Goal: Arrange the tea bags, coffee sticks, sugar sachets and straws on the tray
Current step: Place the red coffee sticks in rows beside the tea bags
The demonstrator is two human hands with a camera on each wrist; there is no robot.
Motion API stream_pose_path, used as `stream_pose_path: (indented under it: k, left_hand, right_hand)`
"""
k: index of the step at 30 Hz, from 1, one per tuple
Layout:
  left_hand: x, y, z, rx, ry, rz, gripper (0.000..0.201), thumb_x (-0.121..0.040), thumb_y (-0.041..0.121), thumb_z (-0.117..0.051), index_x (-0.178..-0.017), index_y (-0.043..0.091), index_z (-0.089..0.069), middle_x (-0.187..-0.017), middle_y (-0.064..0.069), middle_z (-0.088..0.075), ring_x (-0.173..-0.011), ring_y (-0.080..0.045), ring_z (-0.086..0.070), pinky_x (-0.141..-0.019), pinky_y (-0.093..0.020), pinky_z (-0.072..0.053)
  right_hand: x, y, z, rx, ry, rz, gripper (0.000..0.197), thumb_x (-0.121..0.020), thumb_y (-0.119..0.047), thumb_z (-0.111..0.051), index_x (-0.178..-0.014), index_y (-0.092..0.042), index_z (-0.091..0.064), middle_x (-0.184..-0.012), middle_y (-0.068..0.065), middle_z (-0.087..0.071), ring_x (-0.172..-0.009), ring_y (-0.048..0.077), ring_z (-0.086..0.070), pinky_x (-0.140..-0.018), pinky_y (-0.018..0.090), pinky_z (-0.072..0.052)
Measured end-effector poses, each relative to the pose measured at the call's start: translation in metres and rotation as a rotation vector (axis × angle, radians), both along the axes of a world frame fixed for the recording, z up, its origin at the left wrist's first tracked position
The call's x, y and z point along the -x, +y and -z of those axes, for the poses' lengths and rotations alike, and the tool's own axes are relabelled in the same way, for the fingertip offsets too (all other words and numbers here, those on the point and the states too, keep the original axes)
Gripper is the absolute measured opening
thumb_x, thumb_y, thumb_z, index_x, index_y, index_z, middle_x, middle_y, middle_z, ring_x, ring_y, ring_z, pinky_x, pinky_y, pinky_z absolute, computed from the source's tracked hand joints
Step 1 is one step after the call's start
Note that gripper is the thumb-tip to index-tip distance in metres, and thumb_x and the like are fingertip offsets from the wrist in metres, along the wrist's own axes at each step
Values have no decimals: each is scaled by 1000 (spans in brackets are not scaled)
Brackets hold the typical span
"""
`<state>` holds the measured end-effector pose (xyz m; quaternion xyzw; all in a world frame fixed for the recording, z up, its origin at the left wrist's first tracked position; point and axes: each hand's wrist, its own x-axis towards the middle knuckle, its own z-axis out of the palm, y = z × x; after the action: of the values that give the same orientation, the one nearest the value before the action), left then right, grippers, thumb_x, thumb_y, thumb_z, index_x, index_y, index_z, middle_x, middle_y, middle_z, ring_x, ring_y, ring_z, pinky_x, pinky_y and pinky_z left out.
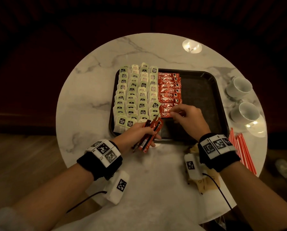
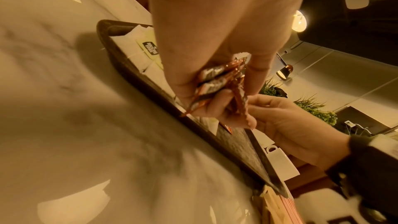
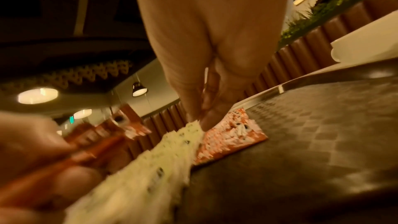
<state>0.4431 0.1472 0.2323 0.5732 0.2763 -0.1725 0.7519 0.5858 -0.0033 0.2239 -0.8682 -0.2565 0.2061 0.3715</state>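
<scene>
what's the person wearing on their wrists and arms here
Each bare forearm carries a black fabric wristband: left wristband, right wristband. On top of each sit white blocks printed with black square tag markers. Below each wrist hangs a white box, left box and right box, bearing another black marker, with a thin black cable trailing back along the arm.
</scene>
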Motion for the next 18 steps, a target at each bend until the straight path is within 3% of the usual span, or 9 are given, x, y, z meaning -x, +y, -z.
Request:
stream_pose_path:
  k: [2,4,8,12,18]
  left_hand:
    - [-1,0,-2,31,-17,-7,15,-98,7,-48,-111,11,-56,-93,-7,-73,-65,-15,-66,-57,-26,-55]
    - [-2,0,-3,35,-38,-12,13,-98,9,-50,-107,16,-56,-90,-2,-74,-69,-16,-67,-63,-28,-55]
    - [-2,1,-4,32,-75,-8,13,-98,15,-53,-108,20,-58,-94,-2,-75,-76,-19,-68,-69,-30,-56]
    - [-1,0,-3,-12,-113,7,17,-95,17,-58,-111,16,-59,-96,-5,-74,-78,-16,-69,-68,-26,-58]
    - [-3,-2,-5,-97,-195,9,24,-91,12,-63,-114,15,-56,-92,-4,-71,-69,-10,-70,-61,-22,-56]
  right_hand:
    - [7,-1,-10,-85,154,-23,12,-97,-25,-60,-102,-18,-69,-94,-11,-68,-79,-1,-65,-67,13,-52]
    - [11,-2,-16,-107,275,-69,19,-97,-30,-58,-104,-17,-71,-92,-8,-71,-75,-2,-65,-66,14,-51]
    - [13,-5,-18,-140,360,-103,15,-93,-20,-64,-104,-10,-69,-97,6,-72,-73,6,-65,-66,21,-55]
    - [14,-10,-22,-232,444,-44,18,-93,-13,-63,-103,2,-67,-98,18,-71,-77,18,-64,-67,22,-56]
    - [23,-7,-27,-275,567,1,25,-88,-17,-69,-109,-2,-66,-92,18,-73,-75,19,-69,-62,25,-59]
